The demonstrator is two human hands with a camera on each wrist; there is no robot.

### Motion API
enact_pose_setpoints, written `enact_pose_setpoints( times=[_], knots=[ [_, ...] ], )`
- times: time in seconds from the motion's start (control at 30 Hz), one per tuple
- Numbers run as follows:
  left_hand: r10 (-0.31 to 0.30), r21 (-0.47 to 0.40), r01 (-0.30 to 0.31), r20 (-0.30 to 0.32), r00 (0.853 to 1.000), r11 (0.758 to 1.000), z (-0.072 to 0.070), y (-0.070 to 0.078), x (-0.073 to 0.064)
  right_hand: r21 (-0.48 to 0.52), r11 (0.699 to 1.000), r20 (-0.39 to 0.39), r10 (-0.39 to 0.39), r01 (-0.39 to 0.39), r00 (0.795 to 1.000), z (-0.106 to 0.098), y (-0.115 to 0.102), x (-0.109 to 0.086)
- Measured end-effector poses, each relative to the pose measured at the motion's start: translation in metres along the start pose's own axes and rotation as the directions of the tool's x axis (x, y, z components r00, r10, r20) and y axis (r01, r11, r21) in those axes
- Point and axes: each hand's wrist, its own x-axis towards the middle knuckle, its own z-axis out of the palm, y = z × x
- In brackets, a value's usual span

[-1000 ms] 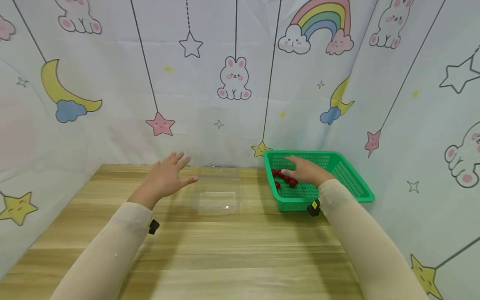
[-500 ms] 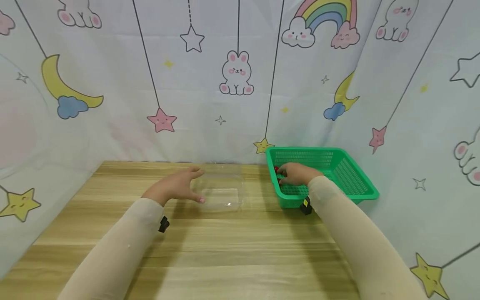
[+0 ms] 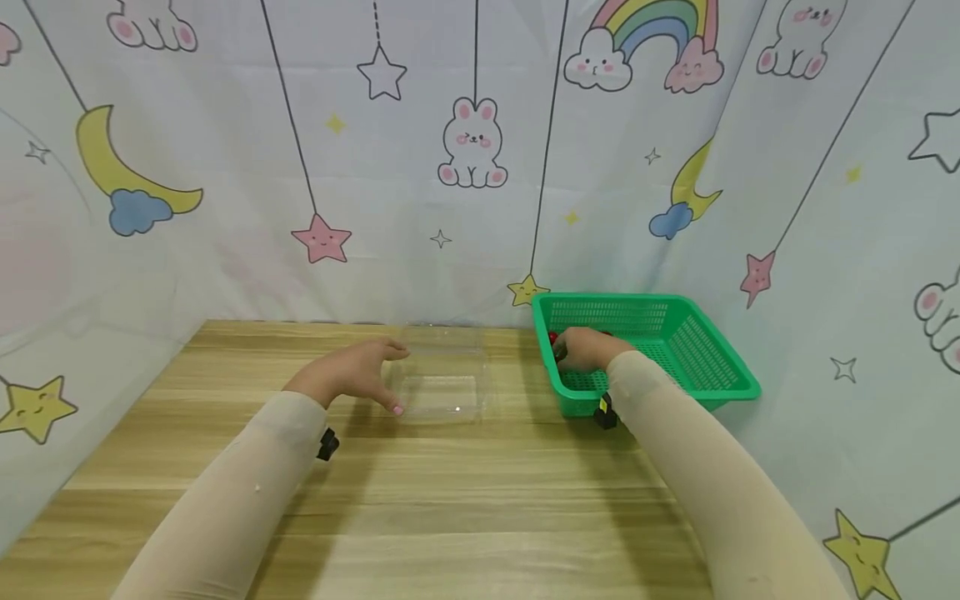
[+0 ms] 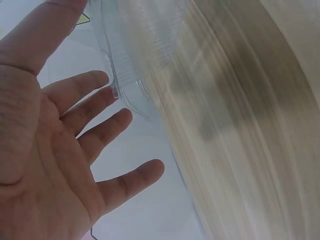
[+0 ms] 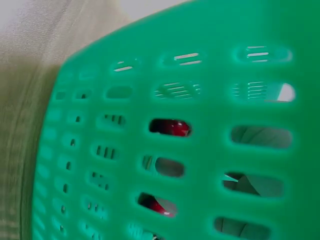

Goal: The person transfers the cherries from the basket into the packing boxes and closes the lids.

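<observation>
Your head camera looks forward and down over both sleeves [image 3: 225, 500], far enough back to take in the tabletop [image 3: 450, 517], the printed cloth [image 3: 397, 183], the clear box [image 3: 442, 392] and the green basket [image 3: 615, 310] together. The left wrist view, tilted sideways, looks from close up across the palm of your left hand [image 4: 55, 150] toward the clear box's edge, sharing that box, the tabletop and the cloth with the head view. Your right wrist camera faces the green basket's slotted wall so closely that it fills most of the frame, while the head view shows that basket from above.
</observation>
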Motion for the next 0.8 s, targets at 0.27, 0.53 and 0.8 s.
enact_pose_setpoints(
  times=[0.27, 0.53, 0.8],
  knots=[
    [-0.065, 0.041, 0.064, 0.033, 0.997, 0.997, -0.004, 0.011, 0.002, 0.015, 1.0, -0.006, -0.001, 0.002, 1.0, 0.005, 0.002, 0.005],
    [-0.08, 0.09, 0.077, 0.035, 0.996, 0.993, -0.006, 0.021, 0.003, 0.0, 1.0, -0.004, 0.005, -0.005, 1.0, 0.006, 0.0, 0.007],
    [-0.053, 0.098, 0.05, 0.034, 0.998, 0.994, -0.006, 0.028, 0.005, 0.031, 0.999, 0.011, 0.029, -0.029, 1.0, -0.003, -0.002, 0.001]
  ],
)
